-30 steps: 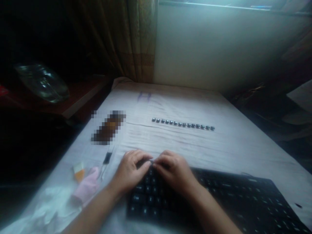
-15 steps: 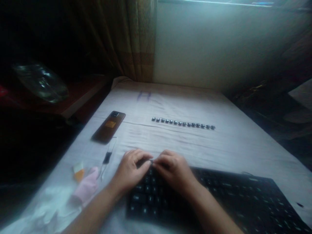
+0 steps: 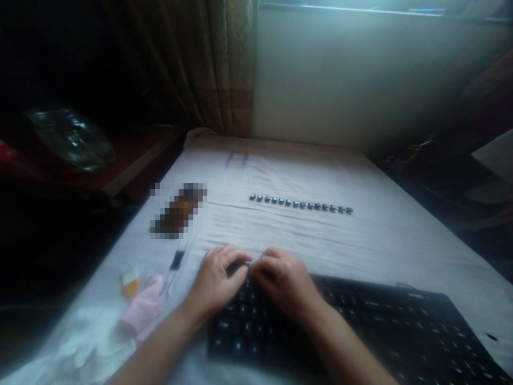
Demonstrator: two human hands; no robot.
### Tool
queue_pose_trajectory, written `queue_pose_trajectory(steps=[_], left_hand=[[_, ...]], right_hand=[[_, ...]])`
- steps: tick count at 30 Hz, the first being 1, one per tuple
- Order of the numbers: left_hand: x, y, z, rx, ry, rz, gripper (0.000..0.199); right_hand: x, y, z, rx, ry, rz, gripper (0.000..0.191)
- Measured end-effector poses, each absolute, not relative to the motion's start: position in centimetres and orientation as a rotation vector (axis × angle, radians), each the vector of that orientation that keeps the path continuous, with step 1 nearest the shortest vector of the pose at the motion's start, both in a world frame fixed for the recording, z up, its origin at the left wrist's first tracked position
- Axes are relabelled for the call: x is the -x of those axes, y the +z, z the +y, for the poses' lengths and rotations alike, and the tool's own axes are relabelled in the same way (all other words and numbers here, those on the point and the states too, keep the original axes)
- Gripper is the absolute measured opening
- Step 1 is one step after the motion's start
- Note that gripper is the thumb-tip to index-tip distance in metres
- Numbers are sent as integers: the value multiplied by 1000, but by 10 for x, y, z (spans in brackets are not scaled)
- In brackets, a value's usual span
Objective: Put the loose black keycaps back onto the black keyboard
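A black keyboard (image 3: 385, 321) lies at the front of the cloth-covered table. Over its upper left corner, my left hand (image 3: 218, 275) and my right hand (image 3: 286, 272) meet, thumbs and fingertips pinched together. Something small and pale shows between the fingertips, too blurred and covered to name. My fingers hide the keys beneath them. Beyond the hands, a row of several small dark keycaps (image 3: 302, 205) crosses the middle of the table. To the left of my left hand is a tool with a black grip and thin wire ends (image 3: 177, 260), resembling a keycap puller.
A pink cloth (image 3: 144, 305) and a small brush with orange and white parts (image 3: 130, 283) lie at left, beside crumpled white material (image 3: 72, 347). Further back is a phone (image 3: 179, 211), pixelated. A small dark piece (image 3: 492, 337) lies right of the keyboard. Behind hangs a curtain (image 3: 224, 69).
Both hands stay at the same spot over the keyboard, with only a slight shift of the right fingers. The objects on the table have not moved; the phone now appears pixelated.
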State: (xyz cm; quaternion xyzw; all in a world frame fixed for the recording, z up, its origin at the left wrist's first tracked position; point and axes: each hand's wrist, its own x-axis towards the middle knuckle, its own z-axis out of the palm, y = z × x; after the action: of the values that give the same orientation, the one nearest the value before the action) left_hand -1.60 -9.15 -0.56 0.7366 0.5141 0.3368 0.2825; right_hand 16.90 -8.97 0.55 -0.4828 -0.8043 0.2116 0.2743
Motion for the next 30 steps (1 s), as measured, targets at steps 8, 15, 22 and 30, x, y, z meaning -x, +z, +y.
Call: queue_pose_trajectory(steps=[8,15,22,30], left_hand=[[17,-4,-91,-1964,909,1406,18],[15,0,-91,-1958,889,1420,17],[16,0,-91,-1937,878,1424,17],[20,-2,-91,-1898,869,1403,18]], right_hand=[[-177,14,-83,1295,981,-1922,11],[-181,22,-79,1362,1184,-1799,9],[-183,25,-77,1365,1286,-1716,13],[-185,30,-75,1318,1464,-1505,15]])
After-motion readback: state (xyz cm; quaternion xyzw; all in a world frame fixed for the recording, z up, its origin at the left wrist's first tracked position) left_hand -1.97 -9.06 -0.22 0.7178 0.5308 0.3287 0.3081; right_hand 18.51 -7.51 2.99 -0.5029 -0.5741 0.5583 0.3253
